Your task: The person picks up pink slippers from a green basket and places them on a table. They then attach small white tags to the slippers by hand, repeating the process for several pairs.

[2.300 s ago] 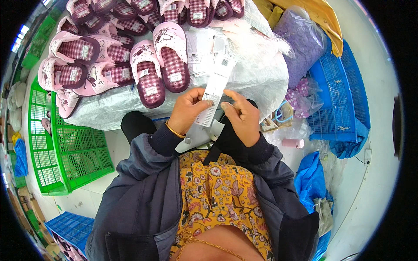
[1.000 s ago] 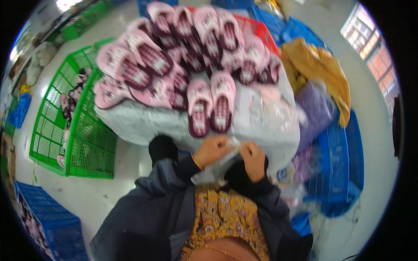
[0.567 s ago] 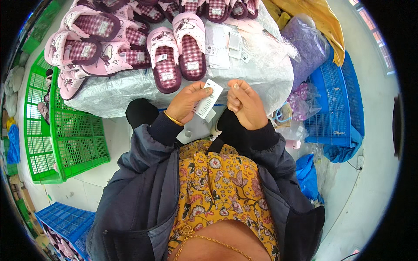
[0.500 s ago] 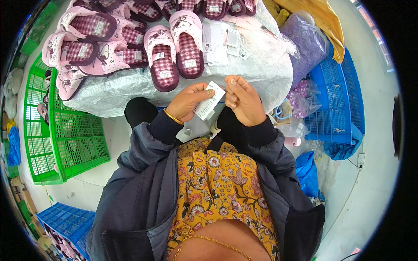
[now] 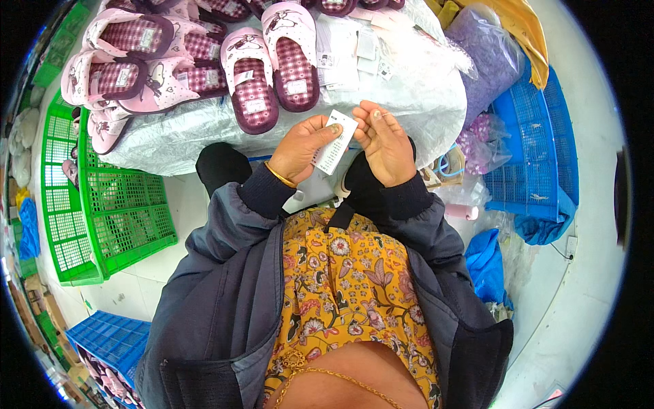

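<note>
A white printed hang tag (image 5: 333,153) is pinched between the thumb and fingers of my left hand (image 5: 297,151), just off the near edge of the wrapped table. Close to the tag's upper end, my right hand (image 5: 387,148) has its thumb and fingertips drawn together. Whatever lies between them, if anything, is too small to make out. Beyond my hands, a pair of pink slippers with dark plaid insoles stands on the table, a left slipper (image 5: 255,103) and a right slipper (image 5: 296,85). More loose tags (image 5: 366,49) lie to their right.
Several more slippers (image 5: 139,78) are heaped at the table's left. Green crates (image 5: 129,204) stand at left, a blue crate (image 5: 102,341) at lower left. On the right are a blue basket (image 5: 531,150), a purple bagged bundle (image 5: 480,61) and a blue plastic bag (image 5: 485,266).
Both hands and the tag have shifted slightly up and right in view. My right hand has turned, its fingers less tightly curled. The table and slippers sit a little higher in the picture.
</note>
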{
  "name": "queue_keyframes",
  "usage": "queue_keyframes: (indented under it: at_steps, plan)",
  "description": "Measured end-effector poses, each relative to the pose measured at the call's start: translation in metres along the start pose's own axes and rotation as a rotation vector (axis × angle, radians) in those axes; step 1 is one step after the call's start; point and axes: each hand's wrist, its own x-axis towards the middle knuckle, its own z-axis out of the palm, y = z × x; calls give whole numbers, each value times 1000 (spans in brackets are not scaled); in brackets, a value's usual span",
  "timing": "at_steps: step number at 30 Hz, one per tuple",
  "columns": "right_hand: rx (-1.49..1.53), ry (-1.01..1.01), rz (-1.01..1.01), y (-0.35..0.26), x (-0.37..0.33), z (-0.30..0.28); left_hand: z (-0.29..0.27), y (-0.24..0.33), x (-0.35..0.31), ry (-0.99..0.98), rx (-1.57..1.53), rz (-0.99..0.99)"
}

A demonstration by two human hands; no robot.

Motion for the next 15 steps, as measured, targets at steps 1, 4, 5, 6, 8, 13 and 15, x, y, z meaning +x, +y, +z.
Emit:
queue_keyframes:
  at_steps: [1,4,5,6,8,13,15]
  plan:
    - [-10,16,1,-2,0,4,-2,-1,0,-9,-1,6]
    - [-35,42,-15,-1,1,3,0,-1,1,28,19,32]
    - [-43,46,-24,0,2,2,1,-1,1,52,31,43]
    - [-29,38,-23,0,2,3,1,-1,1,59,35,53]
    - [-3,21,-24,-1,3,5,1,-3,1,73,44,74]
    - [68,30,-60,2,4,-2,1,-9,1,111,122,178]
    - [-101,22,-99,-3,1,-2,-4,-12,2,144,213,231]
